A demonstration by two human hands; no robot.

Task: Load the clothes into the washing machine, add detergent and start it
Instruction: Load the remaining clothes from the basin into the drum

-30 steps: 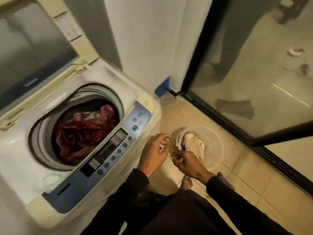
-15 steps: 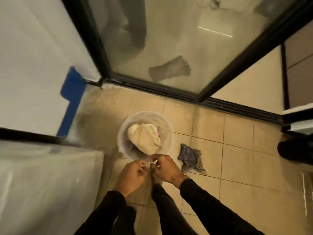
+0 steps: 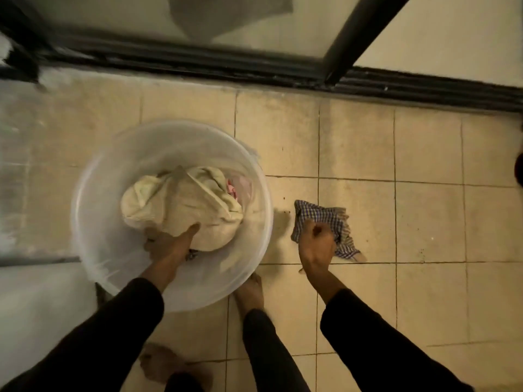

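Note:
A clear plastic basin (image 3: 93,222) stands on the tiled floor and holds a bundle of cream cloth (image 3: 181,210) with a bit of pink cloth (image 3: 236,188) beside it. My left hand (image 3: 169,244) reaches into the basin and presses on the near side of the cream bundle, thumb on top. To the right of the basin a blue checked cloth (image 3: 325,213) lies on the floor, and my right hand (image 3: 315,244) is closed on its near part. The washing machine's drum is out of view.
The white side of the washing machine (image 3: 34,301) fills the lower left. A dark sliding-door track (image 3: 254,69) runs across the top with glass behind it. My bare feet (image 3: 249,290) stand just below the basin. Tiled floor (image 3: 424,250) stretches to the right.
My view has dropped closer to the floor. My hands parted from in front of the basin: the left went into the basin onto the cream bundle, the right closed on the checked cloth.

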